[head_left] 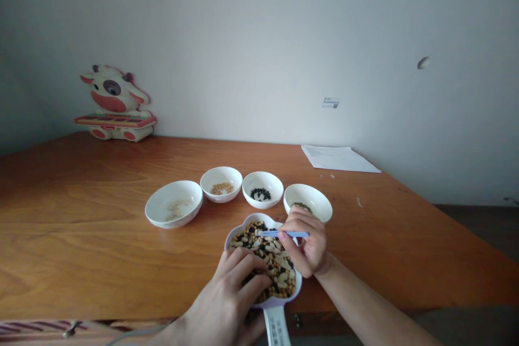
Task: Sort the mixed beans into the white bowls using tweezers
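Note:
A pale, flower-shaped tray with a handle (277,324) lies at the table's front edge, filled with mixed seeds and beans (279,251) in black, yellow and white. My left hand (233,286) curls over its left side, fingers among the beans and thumb low beside the handle. Over the right rim, my right hand (304,240) is closed on slim lilac tweezers (298,234). Their tip points left, just over the beans, near a whitish piece; whether it is pinched I cannot tell. The right fingers partly cover the rightmost bowl (322,208), which holds green beans.
Three more white bowls stand behind the tray: one with pale flat seeds (178,208), one with yellow beans (222,188), one with black beans (260,194). A cow-shaped toy keyboard (115,105) sits back left, white papers (340,158) back right against the wall.

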